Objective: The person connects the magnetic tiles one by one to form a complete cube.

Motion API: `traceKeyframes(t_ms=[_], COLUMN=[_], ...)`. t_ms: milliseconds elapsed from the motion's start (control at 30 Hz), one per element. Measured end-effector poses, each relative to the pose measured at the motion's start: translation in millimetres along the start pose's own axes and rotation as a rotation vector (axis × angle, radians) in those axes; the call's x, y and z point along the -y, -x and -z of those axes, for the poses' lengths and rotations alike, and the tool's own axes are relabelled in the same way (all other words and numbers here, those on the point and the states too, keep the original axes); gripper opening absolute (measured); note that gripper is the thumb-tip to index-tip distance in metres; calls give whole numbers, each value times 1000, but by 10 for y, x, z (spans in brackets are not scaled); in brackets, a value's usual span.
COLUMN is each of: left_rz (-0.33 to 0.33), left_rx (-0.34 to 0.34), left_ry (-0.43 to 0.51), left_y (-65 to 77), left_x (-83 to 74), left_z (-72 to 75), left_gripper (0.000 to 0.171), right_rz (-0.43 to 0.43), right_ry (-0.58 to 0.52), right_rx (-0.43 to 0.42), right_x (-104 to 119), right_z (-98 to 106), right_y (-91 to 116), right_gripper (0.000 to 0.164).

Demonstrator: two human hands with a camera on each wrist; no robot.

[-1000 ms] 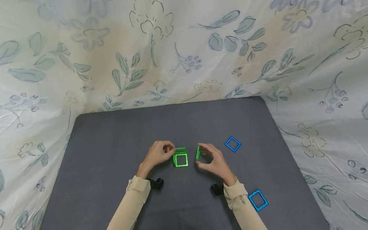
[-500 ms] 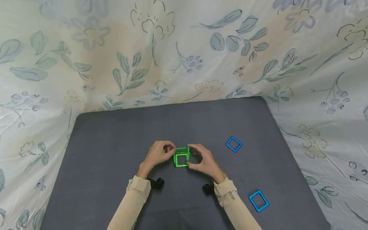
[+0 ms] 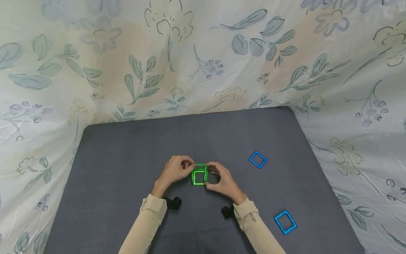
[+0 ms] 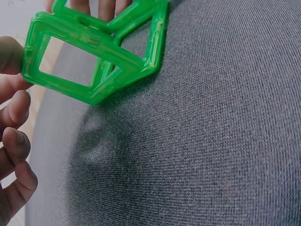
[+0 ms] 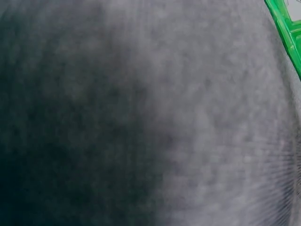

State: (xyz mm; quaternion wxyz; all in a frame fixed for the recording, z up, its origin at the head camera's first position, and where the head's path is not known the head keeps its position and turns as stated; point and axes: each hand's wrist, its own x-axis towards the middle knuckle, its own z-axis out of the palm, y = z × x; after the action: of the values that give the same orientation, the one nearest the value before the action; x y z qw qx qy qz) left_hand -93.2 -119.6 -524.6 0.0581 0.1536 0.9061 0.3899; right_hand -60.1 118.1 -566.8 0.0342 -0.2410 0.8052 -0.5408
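Fabric (image 3: 203, 63) printed with pale flowers and leaves hangs beyond the green frame structure (image 4: 94, 40) and to both sides of it. Dark grey tabletop (image 3: 133, 151) spreads beneath and around that structure. Two beige sleeves, the left sleeve (image 3: 142, 222) and the right sleeve (image 3: 260, 225), come in from the near side of it, one to either side. The left hand (image 3: 174, 171) pinches the structure at its left edge, the other fingers curled beside it. The right hand (image 3: 224, 180) grips its right-hand panel, thumb at the near corner and fingers at the far one. The structure itself sits between both hands. Well to its right and nearer the person lies a blue square (image 3: 280, 225); a smaller-looking blue diamond (image 3: 255, 163) lies to its right and slightly beyond.
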Motion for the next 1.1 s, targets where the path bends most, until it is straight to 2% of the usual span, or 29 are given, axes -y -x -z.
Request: traceKeyframes(t_ms=[100, 333, 533, 800, 1100], left_rz=[1, -1, 2, 6, -9], left_rx=[0, 2, -3, -5, -2], left_ry=[-2, -6, -3, 9, 23], left_y=[-4, -7, 0, 2, 18], left_x=[-6, -14, -34, -45, -14], left_z=[-3, 4, 10, 15, -3], left_gripper=[10, 11, 11, 10, 10], right_rz=[13, 34, 25, 56, 26], right_ry=[-4, 92, 105, 111, 98], right_rx=[4, 28, 37, 29, 44], right_x=[-18, 2, 10, 2, -4], right_z=[-1, 3, 2, 0, -8], right_y=[5, 8, -3, -9, 6], right_gripper=[66, 49, 54, 57, 56])
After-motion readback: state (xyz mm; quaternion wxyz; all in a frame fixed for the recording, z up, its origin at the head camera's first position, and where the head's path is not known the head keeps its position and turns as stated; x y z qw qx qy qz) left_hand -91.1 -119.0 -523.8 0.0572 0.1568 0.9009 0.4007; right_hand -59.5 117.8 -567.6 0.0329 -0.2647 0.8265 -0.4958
